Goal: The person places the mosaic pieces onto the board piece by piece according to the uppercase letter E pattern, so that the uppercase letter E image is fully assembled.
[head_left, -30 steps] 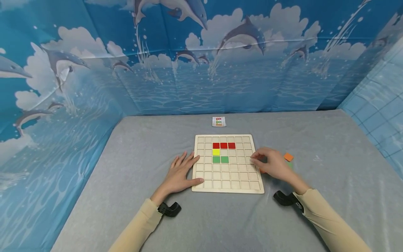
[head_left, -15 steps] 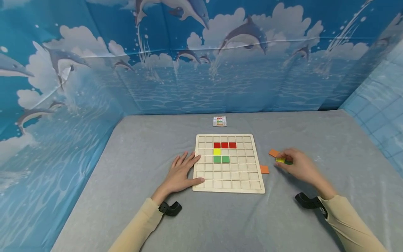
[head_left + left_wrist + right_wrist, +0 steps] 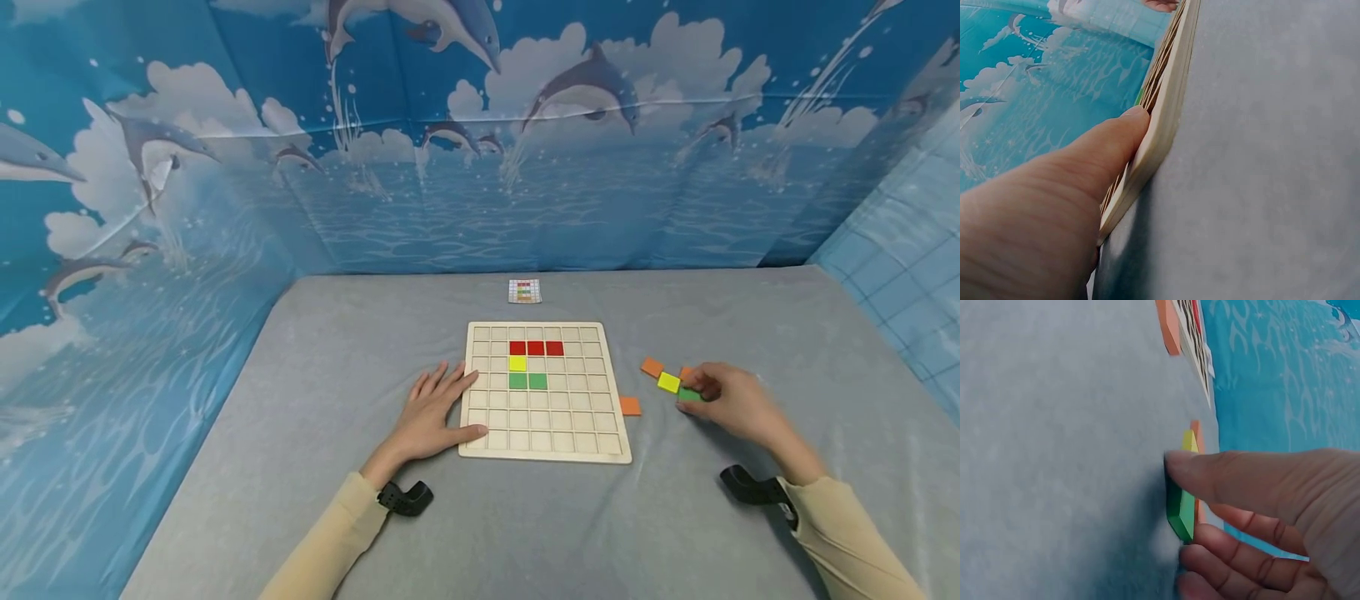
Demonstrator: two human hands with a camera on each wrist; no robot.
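On the grey table lies a wooden grid board (image 3: pixel 543 417). Three red tiles (image 3: pixel 536 348) fill part of one row, with a yellow tile (image 3: pixel 517 363) below and two green tiles (image 3: pixel 527 381) under that. My left hand (image 3: pixel 426 421) rests with spread fingers on the board's left edge; in the left wrist view its thumb (image 3: pixel 1116 134) lies along the rim. Right of the board, my right hand (image 3: pixel 731 404) pinches a green tile (image 3: pixel 1181 512) between thumb and fingers. Touching that green tile is a loose yellow tile (image 3: pixel 669 382).
Loose orange tiles lie nearby: one (image 3: pixel 631 406) against the board's right edge, one (image 3: pixel 652 367) beyond the yellow tile, another (image 3: pixel 686 373) partly hidden by my right hand. A small printed pattern card (image 3: pixel 524 291) lies behind the board. A dolphin-print curtain (image 3: pixel 465 208) hangs behind the table.
My right hand has moved right, from the board's edge to the loose tiles. The yellow tile it held half a second ago now lies free, and the fingers are at the green one. The left hand stays put.
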